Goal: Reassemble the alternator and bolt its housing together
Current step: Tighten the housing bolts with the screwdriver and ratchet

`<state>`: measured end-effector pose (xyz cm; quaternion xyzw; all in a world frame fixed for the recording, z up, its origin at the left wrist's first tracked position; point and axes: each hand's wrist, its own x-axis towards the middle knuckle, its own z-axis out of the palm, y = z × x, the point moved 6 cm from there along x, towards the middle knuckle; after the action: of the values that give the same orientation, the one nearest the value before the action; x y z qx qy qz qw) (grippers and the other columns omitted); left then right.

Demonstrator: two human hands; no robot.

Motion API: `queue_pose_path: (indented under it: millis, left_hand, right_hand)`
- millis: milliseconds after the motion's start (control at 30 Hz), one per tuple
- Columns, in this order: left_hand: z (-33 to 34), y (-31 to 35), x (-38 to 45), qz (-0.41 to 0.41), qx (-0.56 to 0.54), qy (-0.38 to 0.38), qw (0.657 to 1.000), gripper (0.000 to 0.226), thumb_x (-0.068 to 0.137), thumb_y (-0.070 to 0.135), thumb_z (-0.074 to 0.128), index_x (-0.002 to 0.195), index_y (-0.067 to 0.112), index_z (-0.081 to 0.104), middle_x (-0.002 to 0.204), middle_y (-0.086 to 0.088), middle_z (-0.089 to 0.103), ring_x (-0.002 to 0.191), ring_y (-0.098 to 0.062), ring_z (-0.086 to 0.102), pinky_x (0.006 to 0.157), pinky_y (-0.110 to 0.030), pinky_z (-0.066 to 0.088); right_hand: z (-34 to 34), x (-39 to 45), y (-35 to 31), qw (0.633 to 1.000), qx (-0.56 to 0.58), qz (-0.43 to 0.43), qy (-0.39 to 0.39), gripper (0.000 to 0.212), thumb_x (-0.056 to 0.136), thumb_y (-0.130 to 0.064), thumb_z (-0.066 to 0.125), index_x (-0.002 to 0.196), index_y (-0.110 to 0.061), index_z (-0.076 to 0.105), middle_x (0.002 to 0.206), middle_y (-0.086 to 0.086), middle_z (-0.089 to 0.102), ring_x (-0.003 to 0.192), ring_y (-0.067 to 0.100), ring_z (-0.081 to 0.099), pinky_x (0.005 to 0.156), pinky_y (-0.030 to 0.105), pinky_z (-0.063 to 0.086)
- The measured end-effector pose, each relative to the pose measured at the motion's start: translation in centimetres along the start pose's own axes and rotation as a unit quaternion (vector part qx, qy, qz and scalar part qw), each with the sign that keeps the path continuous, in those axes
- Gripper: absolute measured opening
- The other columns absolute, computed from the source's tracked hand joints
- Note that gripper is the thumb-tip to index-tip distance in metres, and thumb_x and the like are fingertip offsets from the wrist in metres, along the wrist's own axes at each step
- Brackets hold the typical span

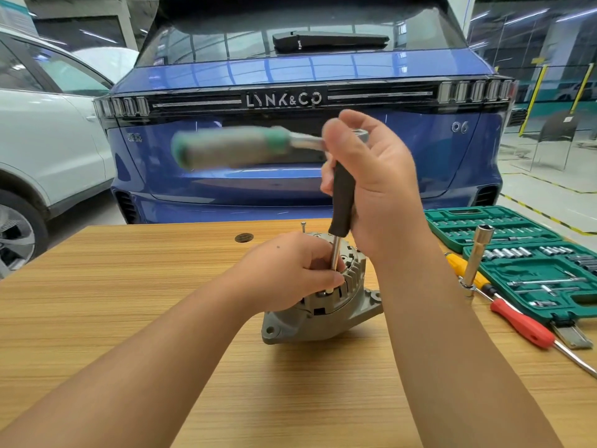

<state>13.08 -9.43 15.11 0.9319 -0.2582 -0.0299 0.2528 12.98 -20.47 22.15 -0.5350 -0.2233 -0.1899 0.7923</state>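
The right hand [371, 185] grips the ratchet [232, 147]; the left hand [290, 270] pinches its extension [336, 257] on the alternator [323, 305]. Bolting seems underway. Next: seat squarely, then swing.

Wood-grain worktop [129, 286]. Grey alternator [323, 315] at centre. Loose bolt [303, 226] upright just behind. Right side: open green socket case [517, 253], red-handled screwdriver [523, 324], yellow-handled screwdriver [458, 263], long socket [478, 257] upright.

Alternator [323, 305] on table [129, 286], toolcase [523, 263] right
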Motion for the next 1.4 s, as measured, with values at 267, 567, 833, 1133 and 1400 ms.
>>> queue_pose_path:
  millis: [267,567,833,1133,1400]
  left_hand:
    - [-0.1,0.0,0.0,-0.002,-0.002,0.0,1.0,0.003,0.098,0.041,0.067,0.1,0.043,0.067,0.089,0.019,0.07,0.09,-0.003,0.067,0.088,-0.04,0.059]
    - [0.0,-0.5,0.3,-0.013,-0.001,0.012,1.0,0.004,0.095,0.044,0.069,0.099,0.043,0.07,0.084,0.021,0.072,0.083,0.001,0.068,0.086,-0.04,0.06]
    - [0.0,-0.6,0.3,-0.003,-0.003,0.01,1.0,0.001,0.095,0.042,0.069,0.095,0.042,0.07,0.086,0.022,0.073,0.082,-0.002,0.069,0.084,-0.043,0.06]
    - [0.1,-0.7,0.5,0.004,-0.009,0.004,1.0,0.004,0.096,0.041,0.07,0.092,0.043,0.071,0.084,0.023,0.072,0.081,0.0,0.068,0.083,-0.039,0.06]
    - [0.2,-0.8,0.4,0.008,-0.009,0.008,1.0,0.003,0.095,0.044,0.07,0.096,0.042,0.072,0.085,0.021,0.072,0.084,-0.002,0.068,0.084,-0.041,0.059]
  right_hand:
    - [-0.5,0.2,0.4,0.968,0.179,0.175,-0.004,0.038,0.087,-0.037,0.063,0.114,-0.011,0.059,0.09,-0.003,0.073,0.065,0.011,0.061,0.066,0.027,0.04]
    - [1.4,-0.5,-0.3,0.994,0.005,-0.043,-0.1,0.014,0.095,-0.017,0.06,0.103,-0.026,0.066,0.096,0.004,0.073,0.073,0.019,0.063,0.066,0.031,0.052]
    - [1.1,-0.1,0.6,0.957,0.158,0.001,-0.241,0.039,0.089,-0.011,0.042,0.121,-0.018,0.063,0.097,0.013,0.062,0.075,0.026,0.053,0.07,0.039,0.039]
    - [1.3,-0.3,1.0,0.93,0.222,0.051,-0.287,0.063,0.085,-0.059,0.059,0.131,-0.015,0.06,0.104,0.014,0.064,0.081,0.026,0.055,0.075,0.038,0.042]
    - [-0.1,0.1,0.3,1.0,0.002,0.007,-0.016,0.063,0.076,-0.034,0.082,0.129,-0.012,0.055,0.075,-0.01,0.065,0.068,0.004,0.059,0.063,0.022,0.047]
